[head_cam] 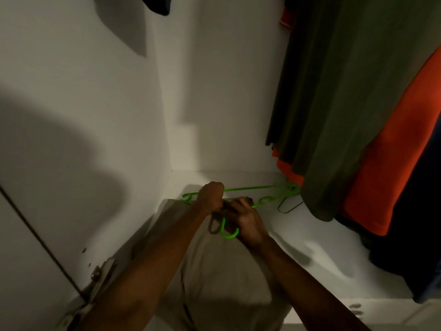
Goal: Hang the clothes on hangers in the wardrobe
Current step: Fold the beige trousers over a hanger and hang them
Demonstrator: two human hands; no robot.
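A bright green plastic hanger [250,188] lies across the white wardrobe floor [310,235], its hook [229,232] curling toward me. A beige garment [214,271] lies spread on the floor below it. My left hand [211,195] grips the garment's top edge by the hanger's left end. My right hand [247,223] grips the hanger near its neck together with a fold of the cloth. A dark loop hangs between the two hands.
An olive garment [334,103], an orange one [386,175] and a dark blue one [410,235] hang at the right. A thin dark wire hanger [290,207] lies under them. The wardrobe's white side wall [83,115] and a door hinge [96,275] are at the left.
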